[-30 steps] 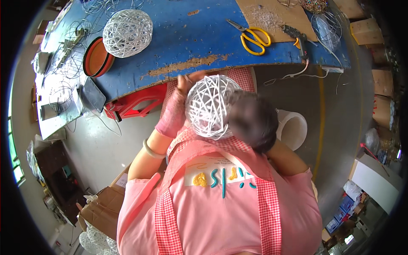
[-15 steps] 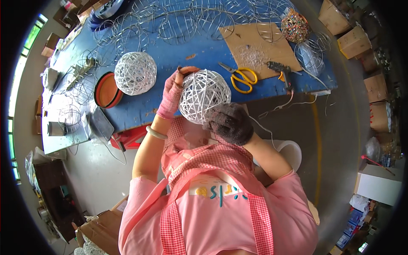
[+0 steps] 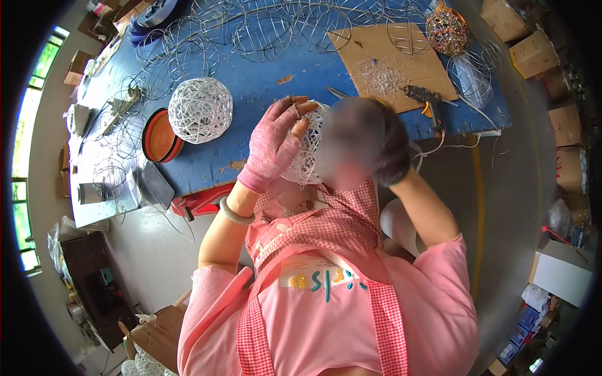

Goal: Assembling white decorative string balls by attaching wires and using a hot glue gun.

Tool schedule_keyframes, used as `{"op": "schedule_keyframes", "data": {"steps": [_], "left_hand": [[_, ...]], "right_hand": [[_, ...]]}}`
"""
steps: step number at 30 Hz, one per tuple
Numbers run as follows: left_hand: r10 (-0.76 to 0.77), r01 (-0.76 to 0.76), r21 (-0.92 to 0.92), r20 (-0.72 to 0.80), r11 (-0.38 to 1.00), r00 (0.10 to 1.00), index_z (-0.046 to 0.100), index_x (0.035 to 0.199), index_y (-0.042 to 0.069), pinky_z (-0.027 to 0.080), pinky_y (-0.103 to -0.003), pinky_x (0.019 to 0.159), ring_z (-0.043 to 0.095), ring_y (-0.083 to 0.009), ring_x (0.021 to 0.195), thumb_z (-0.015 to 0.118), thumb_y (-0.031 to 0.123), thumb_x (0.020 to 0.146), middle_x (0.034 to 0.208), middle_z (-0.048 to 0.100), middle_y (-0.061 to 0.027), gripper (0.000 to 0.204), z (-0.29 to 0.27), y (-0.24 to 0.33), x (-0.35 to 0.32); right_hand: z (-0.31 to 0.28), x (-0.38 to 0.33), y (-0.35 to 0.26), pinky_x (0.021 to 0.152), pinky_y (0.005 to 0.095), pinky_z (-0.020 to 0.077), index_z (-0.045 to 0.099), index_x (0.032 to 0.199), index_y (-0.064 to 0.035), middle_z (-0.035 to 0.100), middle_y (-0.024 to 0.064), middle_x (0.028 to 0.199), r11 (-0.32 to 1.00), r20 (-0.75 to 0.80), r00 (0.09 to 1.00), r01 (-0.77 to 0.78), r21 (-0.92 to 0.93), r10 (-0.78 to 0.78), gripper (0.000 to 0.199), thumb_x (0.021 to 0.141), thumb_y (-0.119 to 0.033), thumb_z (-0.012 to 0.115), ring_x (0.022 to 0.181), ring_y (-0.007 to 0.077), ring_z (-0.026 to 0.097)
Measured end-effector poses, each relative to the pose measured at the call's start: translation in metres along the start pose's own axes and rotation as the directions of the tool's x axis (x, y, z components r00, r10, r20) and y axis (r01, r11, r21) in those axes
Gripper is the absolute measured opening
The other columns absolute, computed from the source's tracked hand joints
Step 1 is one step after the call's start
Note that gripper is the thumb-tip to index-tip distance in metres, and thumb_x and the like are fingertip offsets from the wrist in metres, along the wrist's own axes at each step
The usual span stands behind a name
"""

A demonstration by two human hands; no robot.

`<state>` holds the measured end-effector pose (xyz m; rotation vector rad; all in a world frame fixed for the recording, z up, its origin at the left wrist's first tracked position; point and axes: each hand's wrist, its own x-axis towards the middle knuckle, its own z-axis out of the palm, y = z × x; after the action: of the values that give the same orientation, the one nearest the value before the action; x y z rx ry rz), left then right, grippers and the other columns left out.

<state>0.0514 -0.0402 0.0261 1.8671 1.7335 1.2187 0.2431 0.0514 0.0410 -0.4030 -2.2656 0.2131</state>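
I hold a white woven string ball [image 3: 305,156] up in front of me, above the near edge of the blue table [image 3: 251,94]. My left hand [image 3: 273,143], in a pink fingerless glove, grips its left side with fingers spread over it. My right hand [image 3: 395,160], in a dark glove, grips its right side. Much of the ball is hidden by a blurred patch. A second white woven ball [image 3: 200,109] rests on the table to the left, next to an orange round lid [image 3: 160,135].
Bare wire sphere frames [image 3: 263,28] crowd the far side of the table. A cardboard sheet [image 3: 385,62] lies at right with a glue gun [image 3: 423,97] and a colourful ball [image 3: 446,31]. Cardboard boxes [image 3: 533,50] stand on the floor at right. A white stool [image 3: 396,222] is under me.
The ball and both hands have come up closer to the camera and a little to the right. The view has tilted, showing more of the table's far side.
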Motion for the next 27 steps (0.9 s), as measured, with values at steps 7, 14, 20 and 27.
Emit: {"op": "schedule_keyframes", "data": {"steps": [7,14,20,27], "left_hand": [[-0.006,0.008,-0.097,0.018,0.995,1.000,0.062,0.118,0.008,0.039,-0.043,0.102,0.052,-0.0377,0.116,0.049,0.017,0.092,0.123,0.059,-0.0156,0.031,-0.002,-0.002,-0.001],[0.016,-0.017,-0.067,-0.016,0.998,1.000,0.063,0.117,0.008,0.040,-0.043,0.101,0.053,-0.0370,0.115,0.050,0.016,0.091,0.122,0.059,-0.0163,0.031,-0.002,-0.003,-0.006],[-0.007,0.018,0.027,-0.387,0.999,0.922,0.055,0.127,0.003,0.039,-0.041,0.102,0.050,-0.0339,0.121,0.053,0.030,0.091,0.135,0.048,-0.0178,0.045,0.004,-0.004,-0.027],[0.336,-0.138,0.371,-0.547,0.918,0.767,0.052,0.131,0.003,0.041,-0.046,0.101,0.050,-0.0385,0.119,0.026,0.054,0.099,0.134,0.049,-0.0206,0.066,0.013,-0.065,-0.043]], "right_hand": [[0.032,0.014,0.053,0.064,0.0402,0.0491,0.063,0.088,-0.0084,0.062,0.0124,0.084,0.957,0.000,0.964,-0.264,0.121,0.266,0.029,0.082,-0.036,0.068,0.077,0.0330,0.061],[0.087,0.007,0.077,0.073,0.0362,0.0500,0.058,0.088,-0.0063,0.064,0.0147,0.088,0.793,0.493,0.711,-0.606,0.066,0.502,0.016,0.094,-0.021,0.055,0.083,0.0298,0.063],[0.105,-0.012,0.080,0.071,0.0391,0.0497,0.064,0.086,-0.0077,0.063,0.0216,0.087,0.927,0.459,0.816,-0.374,-0.041,0.350,0.034,0.092,-0.040,0.054,0.084,0.0343,0.064],[0.035,0.017,-0.009,0.056,0.0373,0.0443,0.053,0.079,-0.0073,0.055,0.0132,0.070,0.889,-0.016,0.922,-0.368,0.272,0.386,0.019,0.087,-0.020,0.065,0.061,0.0310,0.056]]}}
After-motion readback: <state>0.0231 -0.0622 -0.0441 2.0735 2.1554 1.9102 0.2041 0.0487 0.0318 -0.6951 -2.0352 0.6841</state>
